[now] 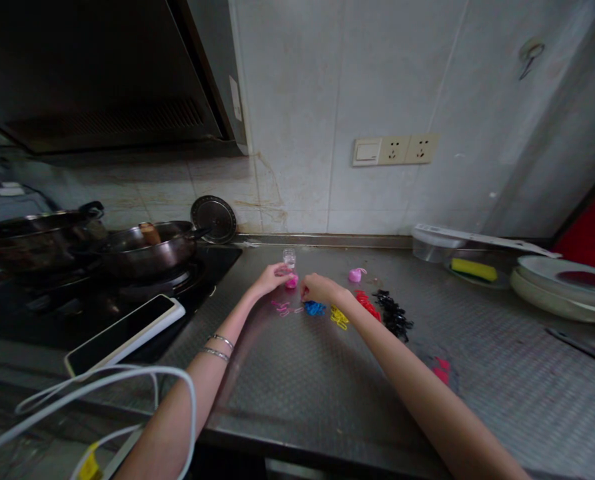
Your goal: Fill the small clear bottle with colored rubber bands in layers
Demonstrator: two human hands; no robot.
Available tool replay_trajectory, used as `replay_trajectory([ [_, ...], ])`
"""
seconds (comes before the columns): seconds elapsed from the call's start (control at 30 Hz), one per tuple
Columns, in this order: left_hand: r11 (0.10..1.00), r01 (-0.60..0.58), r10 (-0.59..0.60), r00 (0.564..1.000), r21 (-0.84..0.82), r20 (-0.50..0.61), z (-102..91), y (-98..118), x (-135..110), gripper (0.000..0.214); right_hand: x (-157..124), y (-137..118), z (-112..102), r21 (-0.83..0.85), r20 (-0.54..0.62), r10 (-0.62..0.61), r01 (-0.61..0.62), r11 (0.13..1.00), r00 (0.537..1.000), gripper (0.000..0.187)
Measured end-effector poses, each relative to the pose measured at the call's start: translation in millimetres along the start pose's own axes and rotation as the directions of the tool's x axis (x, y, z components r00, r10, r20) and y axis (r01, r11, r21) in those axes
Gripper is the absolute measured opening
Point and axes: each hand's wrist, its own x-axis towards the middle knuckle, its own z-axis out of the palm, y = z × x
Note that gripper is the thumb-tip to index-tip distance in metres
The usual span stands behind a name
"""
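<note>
My left hand (pixel 271 278) reaches out over the metal counter (pixel 302 373), its fingers closed round a small clear bottle (pixel 290 259) with pink contents at its base. My right hand (pixel 320 289) is next to it with fingers pinched together, what they hold too small to name. Below the hands lie small coloured clips in heaps: pink (pixel 281 308), blue (pixel 314 308), yellow (pixel 339 317), red (pixel 367 303) and black (pixel 394 313). A pink lid-like piece (pixel 356 274) sits a little to the right.
Left is a stove with a pan (pixel 150 250), a wok (pixel 32 237) and a round lid (pixel 214 219). A phone (pixel 124 333) and white cable (pixel 102 387) lie near the front left. Plates (pixel 562 287), a sponge (pixel 474 269) and a clear container (pixel 430 243) stand at the right.
</note>
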Motion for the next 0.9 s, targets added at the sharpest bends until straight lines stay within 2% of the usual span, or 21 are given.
replay_trajectory([
  [0.2,1.000,0.003,-0.003,1.000,-0.011,-0.001,-0.4,-4,1,0.051,-2,-5,3,-0.031,-0.031,-0.013,0.012,0.999,0.999,0.019],
  [0.43,1.000,-0.001,0.001,1.000,-0.002,-0.008,0.5,1,0,0.047,0,-8,3,-0.030,-0.057,-0.059,0.058,0.998,0.997,0.021],
  [0.67,1.000,0.019,-0.020,1.000,-0.022,-0.019,0.4,0,2,0.047,6,-9,1,0.190,-0.211,-0.142,0.184,0.965,0.967,0.020],
  [0.8,1.000,0.008,-0.008,1.000,-0.008,-0.009,-1.1,-1,3,0.046,9,-14,6,0.340,-0.198,-0.170,0.230,0.912,0.965,0.018],
  [0.9,1.000,0.003,-0.003,1.000,-0.010,-0.007,-0.5,-1,2,0.045,10,-19,12,0.371,-0.180,-0.216,0.269,0.889,0.960,0.020],
])
